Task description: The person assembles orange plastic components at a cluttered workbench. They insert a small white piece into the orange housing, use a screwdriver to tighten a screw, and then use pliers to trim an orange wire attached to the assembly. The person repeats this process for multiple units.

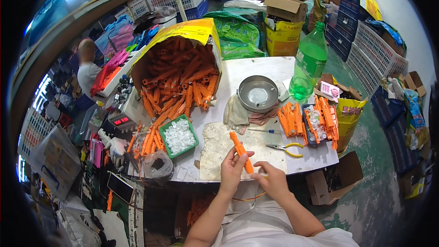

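Observation:
My left hand [233, 170] is wrapped round a long orange plastic part [240, 150], held at a slant over the front edge of the table. Close to its lower end is my right hand [271, 178], with thumb and fingers pinched together; what they hold, if anything, is hidden. A thin orange-yellow wire [250, 198] curves below the hands, over my lap. Beneath the orange part lies a worn, stained board [214, 148]. Yellow-handled pliers [291, 149] rest to the right of it, and a thin tool with a blue end [271, 131] lies just beyond.
A tipped yellow sack [211, 27] spills orange parts [183, 73] at the back left. Small white pieces fill a green tray [194, 146]. Orange parts [292, 121] are stacked at right. Behind stand a metal bowl [257, 93] and a green bottle [311, 61]. Co-workers appear farther off.

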`<action>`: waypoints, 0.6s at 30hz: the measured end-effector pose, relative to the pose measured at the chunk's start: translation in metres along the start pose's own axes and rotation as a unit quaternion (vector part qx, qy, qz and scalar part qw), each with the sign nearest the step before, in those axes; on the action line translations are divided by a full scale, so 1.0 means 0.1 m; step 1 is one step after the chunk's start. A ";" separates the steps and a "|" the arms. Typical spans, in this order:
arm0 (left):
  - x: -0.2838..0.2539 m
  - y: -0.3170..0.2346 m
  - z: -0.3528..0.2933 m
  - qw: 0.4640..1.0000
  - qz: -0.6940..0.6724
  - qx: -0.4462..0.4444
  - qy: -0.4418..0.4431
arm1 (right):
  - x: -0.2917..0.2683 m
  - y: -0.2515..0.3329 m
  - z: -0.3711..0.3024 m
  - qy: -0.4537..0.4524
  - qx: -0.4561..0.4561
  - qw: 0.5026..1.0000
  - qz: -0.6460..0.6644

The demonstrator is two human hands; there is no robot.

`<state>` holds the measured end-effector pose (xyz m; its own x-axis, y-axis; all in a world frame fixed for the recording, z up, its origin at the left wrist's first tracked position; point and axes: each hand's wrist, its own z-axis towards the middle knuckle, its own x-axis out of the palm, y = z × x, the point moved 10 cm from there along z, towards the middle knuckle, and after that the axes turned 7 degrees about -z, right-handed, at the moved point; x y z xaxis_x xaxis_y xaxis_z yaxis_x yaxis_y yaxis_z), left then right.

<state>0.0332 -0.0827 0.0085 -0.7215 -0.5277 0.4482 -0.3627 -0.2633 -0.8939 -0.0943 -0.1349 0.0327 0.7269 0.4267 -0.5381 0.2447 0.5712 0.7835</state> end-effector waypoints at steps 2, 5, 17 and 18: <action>-0.09 0.01 0.03 1.000 0.009 0.000 -0.005 | -0.12 -0.29 -0.16 0.034 0.139 0.974 0.173; -0.32 0.00 0.03 1.000 0.026 0.005 -0.011 | -0.41 -0.65 -0.52 0.084 0.222 0.961 0.139; -0.27 -0.14 0.07 0.980 0.124 0.153 -0.003 | -0.60 -0.71 0.21 -0.027 -0.041 0.918 -0.393; -0.23 -0.19 0.05 0.973 0.140 0.182 0.011 | -0.55 -0.67 0.22 -0.030 -0.074 0.921 -0.382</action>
<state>0.0593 -0.0696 0.0153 -0.7759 -0.6036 0.1836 0.0797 -0.3824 -0.9205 -0.1369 -0.2117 0.0169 0.4140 -0.1757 -0.8932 0.6118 0.7803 0.1300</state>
